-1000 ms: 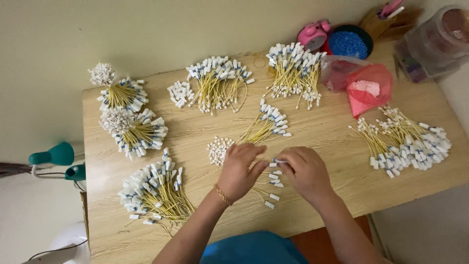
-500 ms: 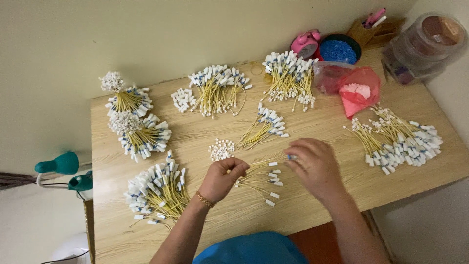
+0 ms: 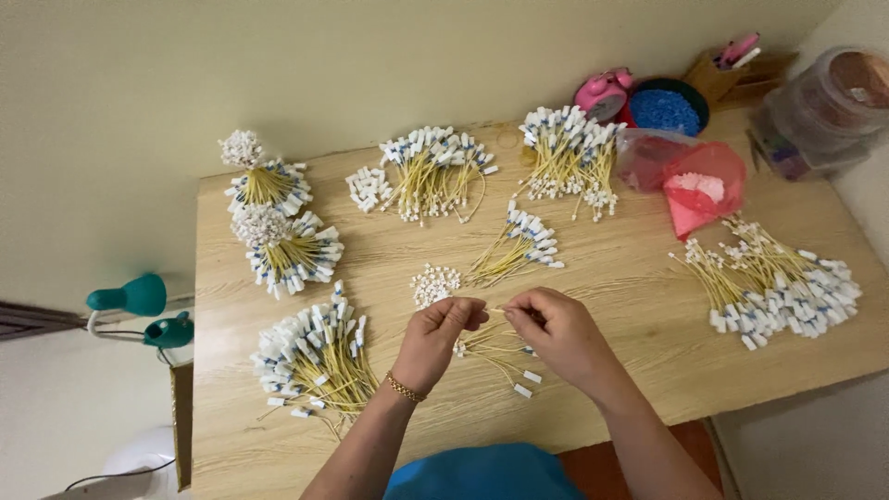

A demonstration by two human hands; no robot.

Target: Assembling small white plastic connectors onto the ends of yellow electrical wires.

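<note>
The left hand (image 3: 435, 333) is curled with its fingertips pinched together on one end of a thin yellow wire (image 3: 505, 310), and the right hand (image 3: 556, 333) pinches the other end, so the wire runs nearly level between them, lifted just above the counter (image 3: 611, 278); held this way, from both ends, the short strand is kept taut and clear of the others. What, if anything, sits on the wire's tips is too small to tell. Directly beneath the hands lies a loose scatter of yellow wires with white tags (image 3: 500, 356), close enough to be reached without stretching. Just behind the left hand is a small heap of white caps (image 3: 434, 282), and behind the right hand a small fanned bundle (image 3: 519, 248) of tagged wires. To the left of the hands lies a large bundle (image 3: 315, 356), with two rounder bunches (image 3: 278, 231) farther back on that side. Well to the right of the hands is another wide bundle (image 3: 778, 282), and beyond it a red plastic bag (image 3: 699, 185). Two more bundles (image 3: 491, 171) line the back edge by the wall, near a dark bowl of blue beads (image 3: 665, 109). Nothing stands between the hands and the nearest piles.
</note>
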